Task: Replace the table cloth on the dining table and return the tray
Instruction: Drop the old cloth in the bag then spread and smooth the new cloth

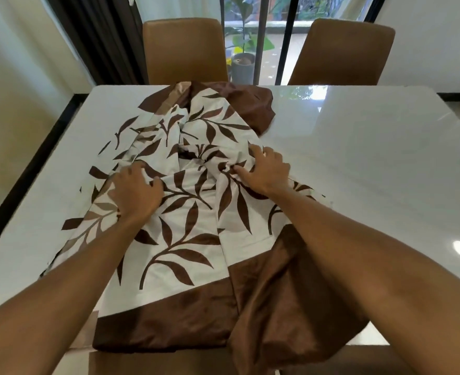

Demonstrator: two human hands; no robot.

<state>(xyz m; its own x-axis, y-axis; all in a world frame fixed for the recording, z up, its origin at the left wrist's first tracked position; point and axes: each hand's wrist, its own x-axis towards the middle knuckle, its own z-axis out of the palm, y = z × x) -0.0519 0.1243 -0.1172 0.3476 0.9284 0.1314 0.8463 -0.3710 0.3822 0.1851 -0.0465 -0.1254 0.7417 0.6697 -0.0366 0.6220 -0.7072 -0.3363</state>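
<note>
Cloth: brown-and-cream, the table cloth (196,226) lies bunched and partly folded down the middle of your desk (372,147), printed with dark brown leaves and edged with a shiny brown border.
Cloth near edge: its brown border hangs over the desk edge closest to you, drooping lower on your right side.
Cloth far end: a brown corner is crumpled near the far edge, in front of the left chair (184,50).
Left hand: your left hand (136,190) rests on the cloth left of centre, fingers curled down and gathering a fold of fabric.
Right hand: your right hand (264,169) sits on the cloth right of centre, thumb and fingers pinching a ridge of fabric that wrinkles toward the middle.
Hands apart: your 2 hands are near each other, with a puckered strip of cloth between them.
Desk: glossy white top, bare to the right of the cloth and reflecting the window.
Chairs: 2 tan chairs stand at the far side; the right chair (342,52) is well clear of the cloth.
Beyond: a potted plant (242,63) stands outside the glass door, between the chairs.
</note>
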